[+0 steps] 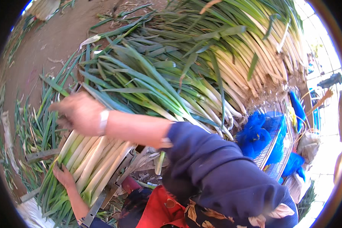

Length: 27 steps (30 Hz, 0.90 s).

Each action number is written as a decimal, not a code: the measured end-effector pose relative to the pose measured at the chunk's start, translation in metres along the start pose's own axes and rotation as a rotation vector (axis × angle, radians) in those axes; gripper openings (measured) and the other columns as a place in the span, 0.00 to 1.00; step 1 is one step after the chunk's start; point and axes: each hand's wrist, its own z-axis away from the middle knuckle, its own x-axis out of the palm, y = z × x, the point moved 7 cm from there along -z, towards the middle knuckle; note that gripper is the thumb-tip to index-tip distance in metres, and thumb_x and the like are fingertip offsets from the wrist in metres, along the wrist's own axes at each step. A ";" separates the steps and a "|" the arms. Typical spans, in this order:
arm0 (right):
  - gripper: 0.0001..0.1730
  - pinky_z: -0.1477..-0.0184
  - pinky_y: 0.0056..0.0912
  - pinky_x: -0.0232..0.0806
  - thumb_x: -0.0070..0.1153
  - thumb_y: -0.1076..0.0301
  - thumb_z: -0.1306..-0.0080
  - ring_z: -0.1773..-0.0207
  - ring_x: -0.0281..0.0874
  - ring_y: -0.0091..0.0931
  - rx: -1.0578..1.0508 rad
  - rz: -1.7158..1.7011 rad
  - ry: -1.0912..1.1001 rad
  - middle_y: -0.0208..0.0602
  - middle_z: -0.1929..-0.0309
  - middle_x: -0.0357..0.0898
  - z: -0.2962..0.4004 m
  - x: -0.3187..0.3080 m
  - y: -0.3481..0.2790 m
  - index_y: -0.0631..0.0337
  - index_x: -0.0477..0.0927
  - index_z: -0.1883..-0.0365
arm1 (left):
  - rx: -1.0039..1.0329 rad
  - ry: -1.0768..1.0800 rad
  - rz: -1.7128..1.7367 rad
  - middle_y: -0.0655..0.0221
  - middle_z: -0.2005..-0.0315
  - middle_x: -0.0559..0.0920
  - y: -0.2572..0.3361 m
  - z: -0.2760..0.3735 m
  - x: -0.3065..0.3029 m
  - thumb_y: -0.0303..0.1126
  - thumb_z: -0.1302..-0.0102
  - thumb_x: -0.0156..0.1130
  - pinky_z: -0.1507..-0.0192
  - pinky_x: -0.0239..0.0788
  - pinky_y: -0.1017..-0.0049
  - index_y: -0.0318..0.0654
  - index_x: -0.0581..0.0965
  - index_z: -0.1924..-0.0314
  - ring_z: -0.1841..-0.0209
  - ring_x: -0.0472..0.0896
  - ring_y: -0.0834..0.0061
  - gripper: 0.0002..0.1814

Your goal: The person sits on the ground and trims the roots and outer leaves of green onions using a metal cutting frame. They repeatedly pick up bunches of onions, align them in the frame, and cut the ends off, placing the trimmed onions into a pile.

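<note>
A bundle of long green onions (87, 164) lies across a metal frame (109, 192) at the lower left, its pale stalks side by side. My left hand (64, 175) holds the near side of the bundle, where the stalks turn to green leaves. Over the bundle's far end passes my right hand (81, 114), blurred, with a white band (103, 122) at the wrist. I cannot tell whether its fingers hold anything. Beyond my right forearm, loose green onions (165, 99) are spread with leaves to the left and white stems to the right.
A large heap of green onions with soil on their roots (253, 54) fills the upper right. Blue netting (253, 135) hangs over a white wire rack (273, 145) at the right. Leaf scraps (42, 119) litter the dirt floor (54, 42). My red apron (162, 208) is below.
</note>
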 end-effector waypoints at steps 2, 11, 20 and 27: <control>0.17 0.57 0.38 0.75 0.60 0.72 0.37 0.58 0.83 0.37 0.020 -0.085 0.246 0.47 0.59 0.83 0.052 -0.087 0.019 0.59 0.80 0.49 | -0.142 -0.065 0.404 0.54 0.47 0.76 -0.026 0.004 -0.001 0.30 0.30 0.54 0.40 0.64 0.65 0.28 0.70 0.40 0.46 0.76 0.59 0.21; 0.50 0.26 0.44 0.49 0.63 0.48 0.41 0.27 0.58 0.44 1.343 1.045 -0.031 0.51 0.29 0.60 0.447 -0.314 0.221 0.61 0.54 0.27 | -0.269 -0.198 0.990 0.69 0.55 0.78 0.104 -0.051 -0.166 0.36 0.27 0.54 0.50 0.70 0.75 0.36 0.73 0.40 0.53 0.76 0.78 0.19; 0.32 0.46 0.43 0.71 0.64 0.58 0.48 0.49 0.78 0.49 1.385 0.672 -0.098 0.60 0.51 0.78 0.488 -0.296 0.184 0.72 0.71 0.50 | -0.354 -0.375 1.670 0.70 0.62 0.79 0.458 0.043 -0.227 0.35 0.32 0.60 0.53 0.67 0.72 0.39 0.75 0.47 0.56 0.76 0.77 0.16; 0.37 0.50 0.41 0.73 0.67 0.50 0.53 0.54 0.82 0.47 1.408 0.299 -0.055 0.63 0.61 0.81 0.454 -0.283 0.113 0.75 0.75 0.56 | -0.695 -0.762 1.899 0.70 0.55 0.75 0.593 0.193 -0.143 0.27 0.36 0.59 0.52 0.63 0.70 0.37 0.71 0.47 0.55 0.72 0.77 0.17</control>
